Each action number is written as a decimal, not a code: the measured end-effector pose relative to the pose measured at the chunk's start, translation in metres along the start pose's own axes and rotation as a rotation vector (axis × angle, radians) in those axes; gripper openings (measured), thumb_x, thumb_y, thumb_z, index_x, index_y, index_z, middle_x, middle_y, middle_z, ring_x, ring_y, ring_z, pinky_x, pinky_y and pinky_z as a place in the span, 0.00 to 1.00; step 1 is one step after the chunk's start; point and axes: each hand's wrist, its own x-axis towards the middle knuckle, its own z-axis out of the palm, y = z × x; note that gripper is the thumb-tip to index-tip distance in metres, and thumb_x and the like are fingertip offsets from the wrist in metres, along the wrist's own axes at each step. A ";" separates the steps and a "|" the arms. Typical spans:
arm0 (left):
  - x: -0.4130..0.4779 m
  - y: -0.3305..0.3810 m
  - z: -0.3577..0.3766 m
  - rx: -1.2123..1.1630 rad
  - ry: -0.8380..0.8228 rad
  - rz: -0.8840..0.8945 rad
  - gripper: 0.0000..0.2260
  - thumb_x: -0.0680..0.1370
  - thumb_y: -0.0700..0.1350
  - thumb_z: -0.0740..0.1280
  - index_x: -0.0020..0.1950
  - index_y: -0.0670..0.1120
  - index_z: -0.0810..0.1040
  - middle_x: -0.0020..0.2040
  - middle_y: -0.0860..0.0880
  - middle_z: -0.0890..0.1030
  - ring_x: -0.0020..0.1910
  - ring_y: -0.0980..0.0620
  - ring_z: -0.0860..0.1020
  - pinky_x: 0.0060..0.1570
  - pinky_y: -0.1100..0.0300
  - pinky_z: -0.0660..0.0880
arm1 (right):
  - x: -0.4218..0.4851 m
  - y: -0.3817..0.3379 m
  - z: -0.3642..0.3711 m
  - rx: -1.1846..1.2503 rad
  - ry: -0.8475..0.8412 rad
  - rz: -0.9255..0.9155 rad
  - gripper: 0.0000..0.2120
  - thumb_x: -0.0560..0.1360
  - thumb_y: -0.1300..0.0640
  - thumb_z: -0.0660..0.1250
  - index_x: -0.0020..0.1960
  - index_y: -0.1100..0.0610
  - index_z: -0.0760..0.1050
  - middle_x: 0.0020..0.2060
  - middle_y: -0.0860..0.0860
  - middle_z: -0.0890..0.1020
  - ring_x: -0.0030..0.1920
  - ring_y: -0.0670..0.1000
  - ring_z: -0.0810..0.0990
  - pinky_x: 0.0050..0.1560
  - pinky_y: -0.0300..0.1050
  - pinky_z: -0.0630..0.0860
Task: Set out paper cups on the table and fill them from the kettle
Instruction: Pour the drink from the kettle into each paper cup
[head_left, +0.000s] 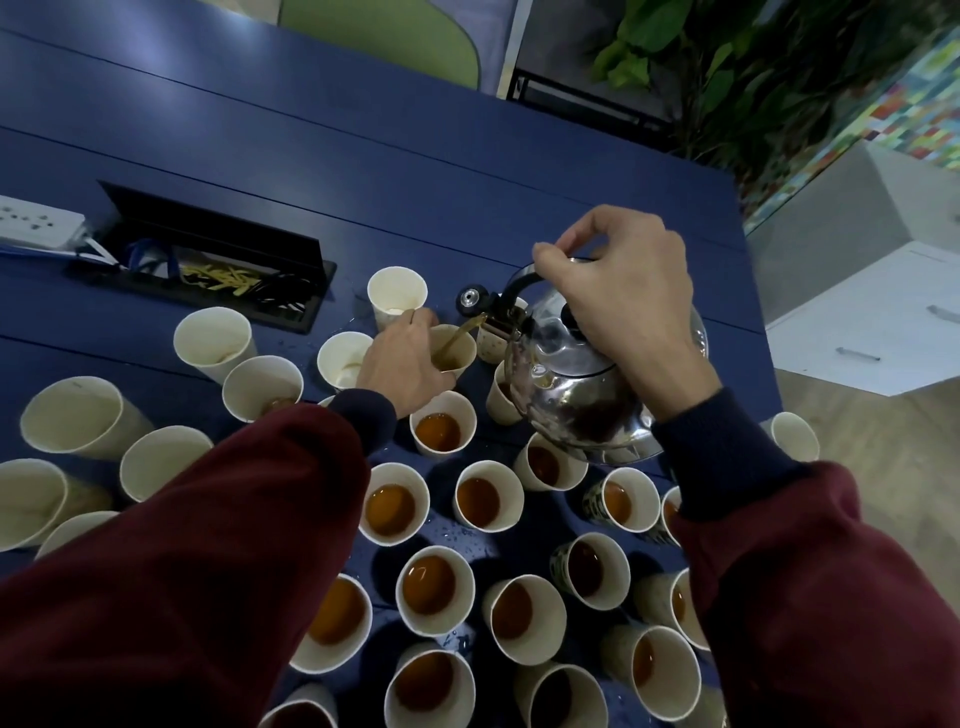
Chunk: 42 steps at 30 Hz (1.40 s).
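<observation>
Filling a cup from the kettle, mid-table

Head view: my right hand (628, 312) grips the tilted kettle (571, 395) by its handle. A brown stream falls into the paper cup (460, 345) that my left hand (405, 358) holds steady on the blue table (363, 171). Next, I judge, I should level the kettle before the cup brims, then move to the empty cup (397, 291) just behind.

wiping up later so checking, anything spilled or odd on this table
Small droplets wet the blue table between the filled cups near the middle, and more lie by the open cable box. The stream from the kettle lands inside the cup the left hand holds.
</observation>
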 end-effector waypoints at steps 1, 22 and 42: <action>0.000 -0.001 0.000 -0.007 0.000 0.001 0.25 0.70 0.51 0.78 0.61 0.44 0.73 0.59 0.43 0.78 0.57 0.42 0.76 0.53 0.48 0.74 | 0.000 0.000 0.000 0.004 0.000 -0.001 0.10 0.73 0.42 0.70 0.44 0.48 0.80 0.29 0.48 0.81 0.33 0.46 0.78 0.39 0.44 0.75; -0.010 -0.038 -0.057 0.030 0.113 -0.016 0.21 0.74 0.48 0.73 0.64 0.42 0.74 0.61 0.42 0.76 0.58 0.39 0.76 0.59 0.46 0.73 | 0.002 -0.037 -0.009 0.270 0.136 -0.002 0.13 0.71 0.46 0.70 0.32 0.51 0.77 0.28 0.43 0.79 0.33 0.43 0.77 0.38 0.45 0.76; 0.073 -0.064 -0.036 -0.115 -0.044 -0.045 0.31 0.67 0.50 0.79 0.65 0.43 0.72 0.61 0.42 0.77 0.61 0.41 0.75 0.57 0.50 0.72 | 0.055 -0.061 0.059 0.115 0.048 -0.018 0.16 0.70 0.43 0.72 0.32 0.53 0.77 0.26 0.46 0.78 0.32 0.47 0.78 0.38 0.49 0.79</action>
